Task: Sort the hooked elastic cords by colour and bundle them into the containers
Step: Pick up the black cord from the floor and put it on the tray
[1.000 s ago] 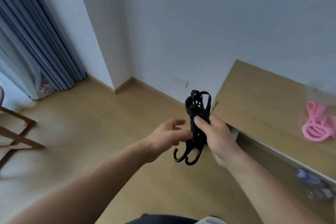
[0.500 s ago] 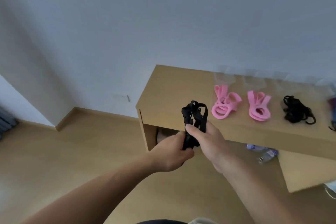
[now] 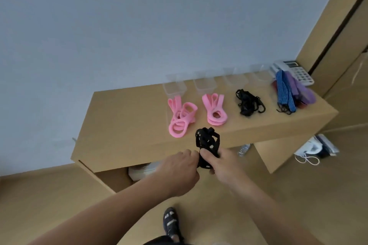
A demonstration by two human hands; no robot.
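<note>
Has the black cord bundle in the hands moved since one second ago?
Yes. Against the wooden desk, the black cord bundle went right: from beyond its left end to its front edge.

Black cord bundle [image 3: 207, 141]: lower half hidden behind right hand [image 3: 223, 163]; hooks not discernible. Left hand [image 3: 179, 171]: fingertips hidden behind own knuckles, contact with bundle unconfirmed. Clear containers [image 3: 174, 87] along desk [image 3: 129, 121] rear edge: faint, blurred, outlines uncertain. Calculator [image 3: 298, 73]: partly covered by blue and purple cords [image 3: 284, 93]. Bottle [image 3: 244, 149] under desk: mostly hidden. Both forearms cut by lower edge.
</note>
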